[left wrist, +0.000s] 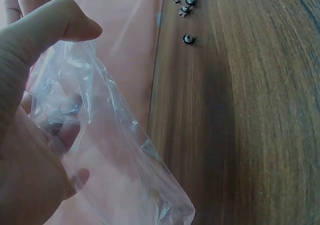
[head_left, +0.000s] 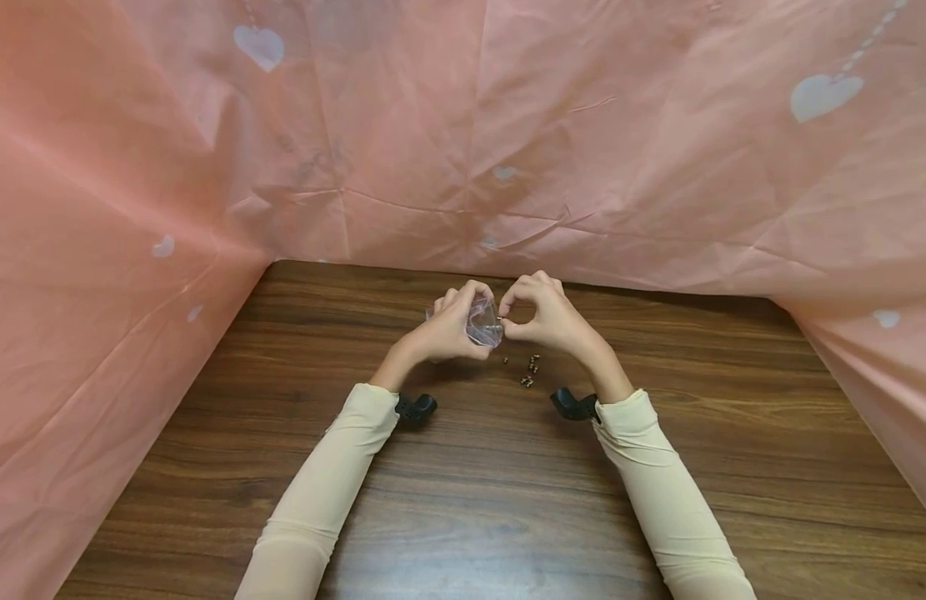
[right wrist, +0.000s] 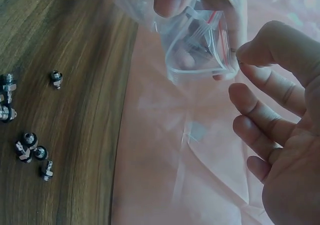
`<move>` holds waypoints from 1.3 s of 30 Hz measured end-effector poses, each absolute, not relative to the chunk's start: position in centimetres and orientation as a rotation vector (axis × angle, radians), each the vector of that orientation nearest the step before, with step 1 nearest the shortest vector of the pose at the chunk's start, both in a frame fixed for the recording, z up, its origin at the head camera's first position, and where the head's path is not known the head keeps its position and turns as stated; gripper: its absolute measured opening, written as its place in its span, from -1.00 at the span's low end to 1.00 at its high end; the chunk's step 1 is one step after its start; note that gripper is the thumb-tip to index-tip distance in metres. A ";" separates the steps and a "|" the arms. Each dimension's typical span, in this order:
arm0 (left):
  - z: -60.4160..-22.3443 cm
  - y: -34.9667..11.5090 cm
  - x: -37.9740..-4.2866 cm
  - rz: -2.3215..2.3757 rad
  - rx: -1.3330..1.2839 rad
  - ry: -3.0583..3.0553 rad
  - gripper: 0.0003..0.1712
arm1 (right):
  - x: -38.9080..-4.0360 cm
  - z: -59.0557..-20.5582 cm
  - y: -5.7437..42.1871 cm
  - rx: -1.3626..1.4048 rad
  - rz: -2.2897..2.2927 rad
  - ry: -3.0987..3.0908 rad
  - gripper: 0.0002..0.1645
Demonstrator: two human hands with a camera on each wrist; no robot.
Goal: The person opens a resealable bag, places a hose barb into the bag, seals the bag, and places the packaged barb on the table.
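Observation:
In the head view my left hand point(head_left: 457, 321) holds a clear plastic zip bag point(head_left: 485, 323), its mouth spread open toward the right hand. A red line runs along the bag's seal point(right wrist: 213, 17) in the right wrist view. My right hand point(head_left: 541, 312) is at the bag's mouth, with thumb and forefinger pinched together. A tiny shiny piece shows at those fingertips, mostly hidden by them; it resembles the loose pieces below. Those are several small metal fittings with black rings point(right wrist: 30, 138), lying on the wooden table under the hands. One fitting point(left wrist: 188, 39) lies apart from the others.
The brown wood-grain table point(head_left: 478, 483) reaches back to a pink sheet with white hearts point(head_left: 402, 167), which hangs behind and along both sides. Black wrist mounts point(head_left: 417, 407) sit at both cuffs of the pale sleeves point(head_left: 320, 492).

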State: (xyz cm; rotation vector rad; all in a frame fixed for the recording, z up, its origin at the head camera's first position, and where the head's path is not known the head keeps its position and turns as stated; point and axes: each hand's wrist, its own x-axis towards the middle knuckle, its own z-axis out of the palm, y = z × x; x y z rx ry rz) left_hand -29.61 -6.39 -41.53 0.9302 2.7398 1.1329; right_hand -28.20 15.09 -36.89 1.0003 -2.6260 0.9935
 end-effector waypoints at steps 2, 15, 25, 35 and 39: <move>-41.5 -6.3 -29.6 1.131 0.926 2.743 -0.06 | -28.1 -36.9 15.0 1.002 0.987 -2.619 -0.86; -41.4 -6.2 -29.5 1.138 0.900 2.743 -0.07 | -27.9 -37.1 14.3 1.010 0.971 -2.618 -0.85; -41.8 -6.5 -29.2 1.121 0.878 2.744 -0.06 | -27.7 -37.3 13.8 1.008 0.971 -2.639 -0.85; -42.0 -6.4 -29.2 1.127 0.892 2.739 -0.09 | -27.8 -37.6 13.8 1.009 0.951 -2.644 -0.85; -41.9 -6.3 -29.3 1.122 0.887 2.735 -0.09 | -27.9 -37.7 13.8 1.023 0.955 -2.634 -0.86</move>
